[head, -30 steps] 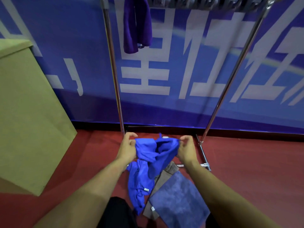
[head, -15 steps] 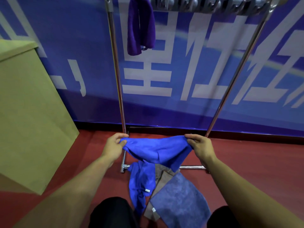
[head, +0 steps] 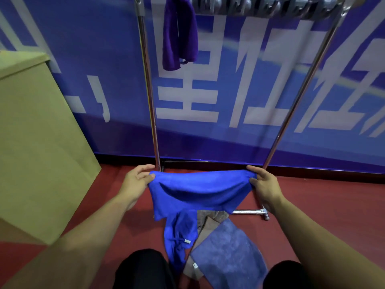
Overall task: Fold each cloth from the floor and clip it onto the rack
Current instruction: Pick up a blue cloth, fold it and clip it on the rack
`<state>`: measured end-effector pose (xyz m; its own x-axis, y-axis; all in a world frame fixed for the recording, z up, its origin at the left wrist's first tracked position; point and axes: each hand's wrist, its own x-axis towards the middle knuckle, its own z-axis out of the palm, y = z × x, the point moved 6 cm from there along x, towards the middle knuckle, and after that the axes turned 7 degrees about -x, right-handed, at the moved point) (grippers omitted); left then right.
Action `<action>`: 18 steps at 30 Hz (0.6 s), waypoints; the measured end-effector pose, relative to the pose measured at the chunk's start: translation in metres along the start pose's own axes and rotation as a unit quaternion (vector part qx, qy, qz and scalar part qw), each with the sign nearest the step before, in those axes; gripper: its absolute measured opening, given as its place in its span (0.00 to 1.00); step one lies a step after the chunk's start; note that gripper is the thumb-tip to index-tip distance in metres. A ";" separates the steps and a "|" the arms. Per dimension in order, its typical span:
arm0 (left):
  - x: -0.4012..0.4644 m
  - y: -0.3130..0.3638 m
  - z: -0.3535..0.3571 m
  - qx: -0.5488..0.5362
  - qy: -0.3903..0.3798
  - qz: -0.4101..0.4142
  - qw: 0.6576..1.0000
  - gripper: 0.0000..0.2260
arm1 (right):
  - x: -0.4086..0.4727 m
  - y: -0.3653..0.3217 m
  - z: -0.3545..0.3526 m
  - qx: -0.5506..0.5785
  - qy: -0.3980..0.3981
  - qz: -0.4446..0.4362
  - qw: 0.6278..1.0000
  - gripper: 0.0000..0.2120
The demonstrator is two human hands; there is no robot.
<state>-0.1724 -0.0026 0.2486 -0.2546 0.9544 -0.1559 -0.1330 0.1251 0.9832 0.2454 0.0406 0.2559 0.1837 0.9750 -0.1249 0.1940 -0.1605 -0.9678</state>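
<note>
Blue cloth (head: 198, 190) now stretched flat between left hand (head: 135, 182) at 9 o'clock and right hand (head: 264, 186) at 3, each pinching a corner; bunched a second ago, so ready for folding.

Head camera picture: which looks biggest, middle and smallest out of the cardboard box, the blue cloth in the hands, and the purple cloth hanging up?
1. cardboard box
2. blue cloth
3. purple cloth
The purple cloth hangs farther away and folded, so its true size is unsure.
</note>
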 end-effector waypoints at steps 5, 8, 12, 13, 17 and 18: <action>0.000 0.006 -0.013 -0.021 0.040 -0.005 0.999 0.10 | 0.003 0.000 -0.008 -0.036 0.018 0.004 0.999 0.28; -0.002 0.006 -0.014 0.021 0.026 -0.006 0.999 0.10 | 0.006 0.012 -0.018 -0.100 0.029 0.031 0.994 0.27; -0.005 0.010 -0.010 0.031 0.023 0.016 0.999 0.12 | 0.002 0.015 -0.017 -0.157 -0.001 0.034 0.987 0.21; -0.004 0.011 -0.009 0.027 0.027 0.021 0.999 0.13 | -0.002 0.009 -0.014 -0.095 -0.004 0.033 0.995 0.19; -0.004 0.013 -0.005 0.023 0.038 0.014 0.999 0.17 | -0.012 0.002 -0.004 0.131 -0.039 0.101 0.985 0.19; -0.004 0.013 -0.004 0.022 0.039 0.010 0.999 0.18 | -0.013 0.002 -0.004 0.147 -0.050 0.109 0.982 0.20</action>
<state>-0.1773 -0.0063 0.2612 -0.3310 0.9331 -0.1406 -0.0849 0.1190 0.9893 0.2472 0.0264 0.2562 0.0921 0.9352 -0.3420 -0.1296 -0.3293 -0.9353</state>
